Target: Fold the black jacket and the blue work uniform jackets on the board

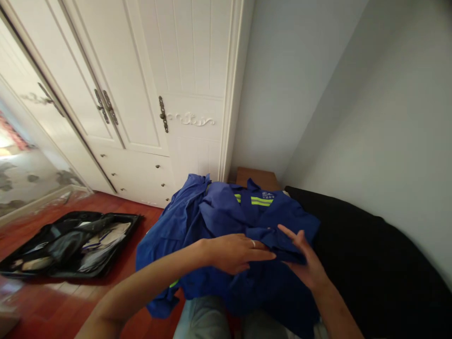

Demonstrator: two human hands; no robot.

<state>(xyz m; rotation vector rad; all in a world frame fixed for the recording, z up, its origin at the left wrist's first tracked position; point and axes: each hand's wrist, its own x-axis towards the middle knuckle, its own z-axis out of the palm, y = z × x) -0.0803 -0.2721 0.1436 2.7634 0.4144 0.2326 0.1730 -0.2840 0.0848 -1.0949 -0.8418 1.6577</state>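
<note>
A blue work garment (pixel 219 212) with yellow-green reflective strips (pixel 262 201) and a small white print on the chest lies spread out before me, its lower part over my legs. My left hand (pixel 238 253), with a ring on one finger, rests on the cloth near the middle, fingers extended and pointing right. On the right, my right hand (pixel 305 259) has its thumb and fingers apart around a folded part of the blue cloth (pixel 282 242), and the fold lies between the two hands. The palm side of my left hand is hidden.
An open black suitcase (pixel 67 245) with clothes in it lies on the red floor (pixel 141 282) at the left. A white wardrobe (pixel 197 61) stands ahead. Black cloth (pixel 367 254) covers something on the right, beside the grey wall (pixel 381 117). A brown wooden surface (pixel 257 176) shows behind the garment.
</note>
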